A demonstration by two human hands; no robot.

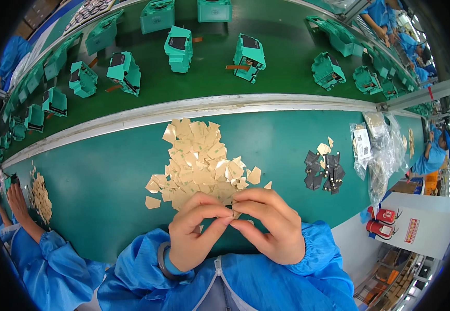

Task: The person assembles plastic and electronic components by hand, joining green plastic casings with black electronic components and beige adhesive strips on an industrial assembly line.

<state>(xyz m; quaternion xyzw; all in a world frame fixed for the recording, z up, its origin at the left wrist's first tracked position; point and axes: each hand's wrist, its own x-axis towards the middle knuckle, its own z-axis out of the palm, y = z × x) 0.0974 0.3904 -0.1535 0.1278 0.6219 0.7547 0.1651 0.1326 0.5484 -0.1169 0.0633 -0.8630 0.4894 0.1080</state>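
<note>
our left hand [193, 232] and right hand [276, 228], nearly closed, pinch a small, mostly hidden flat tan piece [237, 213] near the heap of angular tan sheets [196, 160] on the smooth green table [105, 192]; we judge uneven pulling could crease it

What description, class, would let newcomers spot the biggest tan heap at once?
Start at the green worktop below the pale metal rail. Just beyond the person's left hand and right hand lies the tan heap, broader than the tan pile leftward and paler than the black pieces rightward.
</note>
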